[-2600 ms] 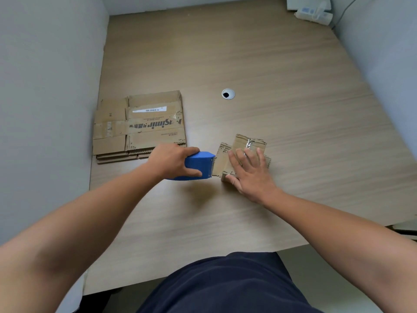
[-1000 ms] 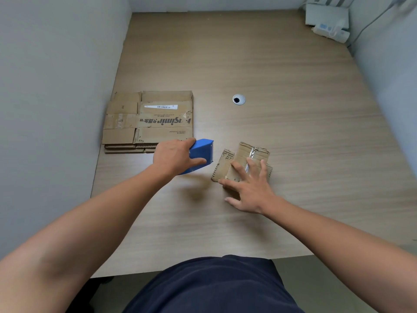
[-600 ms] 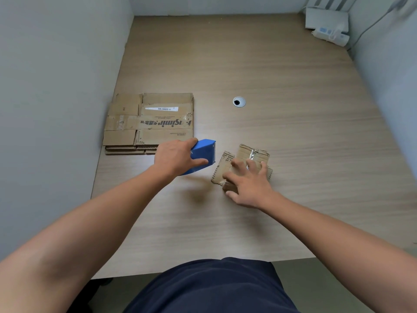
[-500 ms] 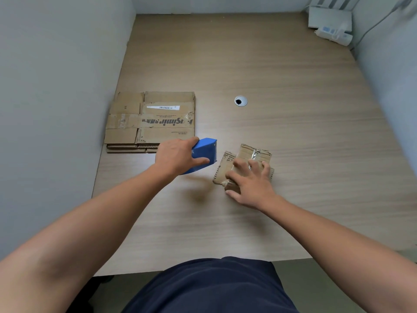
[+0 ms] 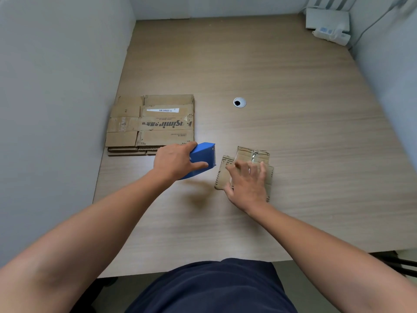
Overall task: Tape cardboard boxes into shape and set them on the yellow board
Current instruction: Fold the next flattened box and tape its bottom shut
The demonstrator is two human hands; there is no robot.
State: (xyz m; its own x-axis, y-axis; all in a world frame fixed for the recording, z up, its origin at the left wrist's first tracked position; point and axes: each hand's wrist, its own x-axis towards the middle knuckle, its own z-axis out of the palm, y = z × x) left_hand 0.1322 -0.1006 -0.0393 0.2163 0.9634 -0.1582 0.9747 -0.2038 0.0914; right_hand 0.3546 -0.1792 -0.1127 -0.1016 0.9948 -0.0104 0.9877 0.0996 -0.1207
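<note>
Printed in bold dark letters across the middle band of the top sheet of the flattened cardboard stack [image 5: 151, 132], at the left of the counter [image 5: 293, 136]: "simir", with a few smaller characters just to its left, too small to make out, and the first letter at the right end cut off under a patch of tape. Above it, on a white label strip [image 5: 163, 110], a barcode and fine print, unreadable. Below, two lines of tiny print, also illegible. On the left flap, a small sideways mark, unclear. Blue patches on the white device [image 5: 331, 35] in the far corner, too blurred to read.
</note>
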